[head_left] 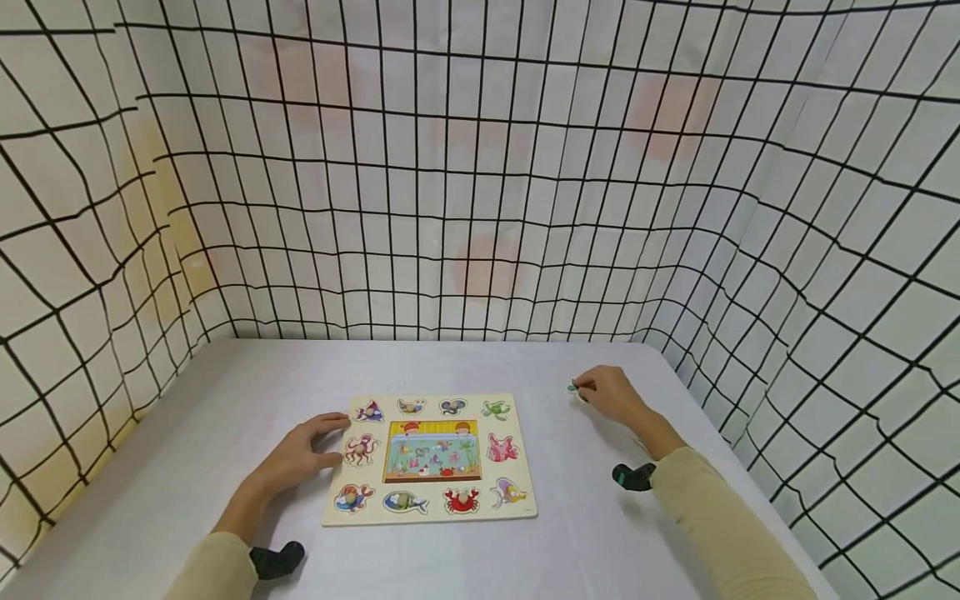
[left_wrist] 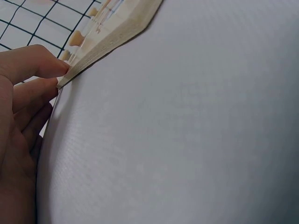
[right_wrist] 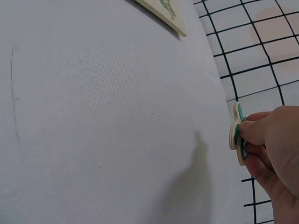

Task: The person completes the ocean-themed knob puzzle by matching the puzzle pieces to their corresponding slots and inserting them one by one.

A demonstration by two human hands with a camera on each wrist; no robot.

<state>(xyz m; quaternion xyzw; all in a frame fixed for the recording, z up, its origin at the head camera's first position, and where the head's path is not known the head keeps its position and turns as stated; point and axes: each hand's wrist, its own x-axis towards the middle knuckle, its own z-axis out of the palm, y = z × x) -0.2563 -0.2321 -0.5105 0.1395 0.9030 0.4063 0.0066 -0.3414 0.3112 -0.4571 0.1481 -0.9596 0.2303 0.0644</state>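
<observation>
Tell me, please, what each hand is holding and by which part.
The right hand pinches a small puzzle piece by its peg. The left hand holds nothing; its fingertips touch the puzzle board at its left edge.

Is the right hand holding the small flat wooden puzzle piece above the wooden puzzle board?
No, the right hand pinches the small green-and-white wooden piece over the white table, well to the right of the puzzle board.

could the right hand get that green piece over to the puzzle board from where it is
Probably yes. The right hand pinches the small green piece above the table, right of the puzzle board. Only bare tabletop lies between; the left hand rests at the board's far edge.
</observation>
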